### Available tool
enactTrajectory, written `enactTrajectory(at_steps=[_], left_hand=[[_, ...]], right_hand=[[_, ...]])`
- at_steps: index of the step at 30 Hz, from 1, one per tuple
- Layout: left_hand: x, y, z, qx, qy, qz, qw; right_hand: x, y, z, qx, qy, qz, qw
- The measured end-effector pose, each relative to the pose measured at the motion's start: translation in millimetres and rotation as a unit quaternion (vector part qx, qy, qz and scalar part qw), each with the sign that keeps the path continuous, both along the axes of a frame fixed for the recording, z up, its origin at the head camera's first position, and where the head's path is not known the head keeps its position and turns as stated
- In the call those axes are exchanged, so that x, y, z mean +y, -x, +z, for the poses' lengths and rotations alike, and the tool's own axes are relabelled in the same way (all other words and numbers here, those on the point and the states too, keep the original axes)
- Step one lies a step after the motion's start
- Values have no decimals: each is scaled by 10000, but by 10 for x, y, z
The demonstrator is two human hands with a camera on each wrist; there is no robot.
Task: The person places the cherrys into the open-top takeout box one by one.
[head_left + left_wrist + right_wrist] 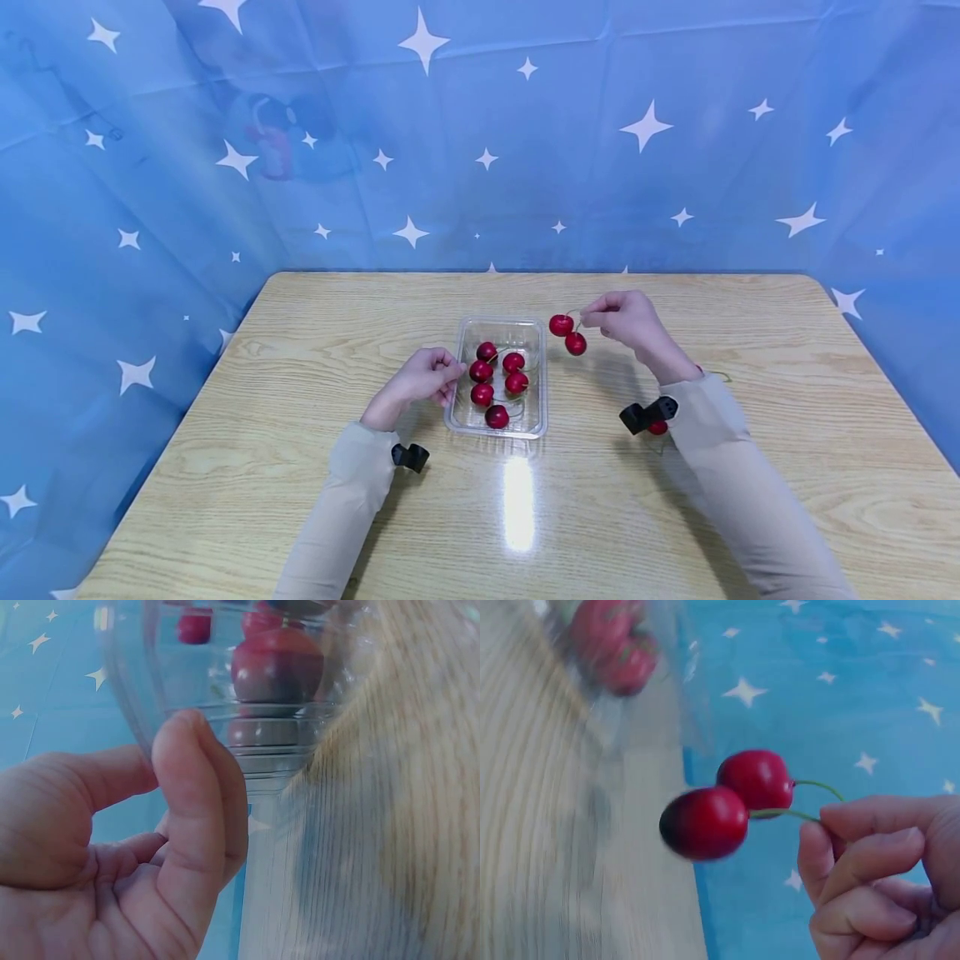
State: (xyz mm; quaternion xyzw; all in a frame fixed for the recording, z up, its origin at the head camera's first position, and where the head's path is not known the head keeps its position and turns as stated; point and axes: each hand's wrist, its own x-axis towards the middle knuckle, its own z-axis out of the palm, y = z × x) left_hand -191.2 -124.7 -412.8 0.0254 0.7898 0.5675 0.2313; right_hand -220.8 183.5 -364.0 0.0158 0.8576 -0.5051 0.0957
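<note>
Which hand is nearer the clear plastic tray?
Left. The left hand touches the clear plastic tray's left wall; the right hand holds two red cherries off its far-right corner.

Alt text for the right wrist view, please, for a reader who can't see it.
The right hand pinches the green stems of two red cherries, which hang in the air to its left. Behind them lie a blurred wooden table and a blue starred backdrop.
</note>
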Motion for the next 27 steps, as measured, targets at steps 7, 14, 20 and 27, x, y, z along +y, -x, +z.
enactTrajectory(at_steps=[7,14,20,27], left_hand=[[-1,0,2,25,-9,-46,10000],[-13,1,-10,60,-8,-66,10000],[-12,-7,-7,29,-23,-47,10000],[-6,-11,-1,19,-48,-27,10000]], right_hand=[[-39,-77,52,-294,1451,131,9889],[-115,-168,87,-617,2521,397,9649],[-225,-214,68,-743,2763,676,9558],[-380,-242,6,-852,2786,859,9528]])
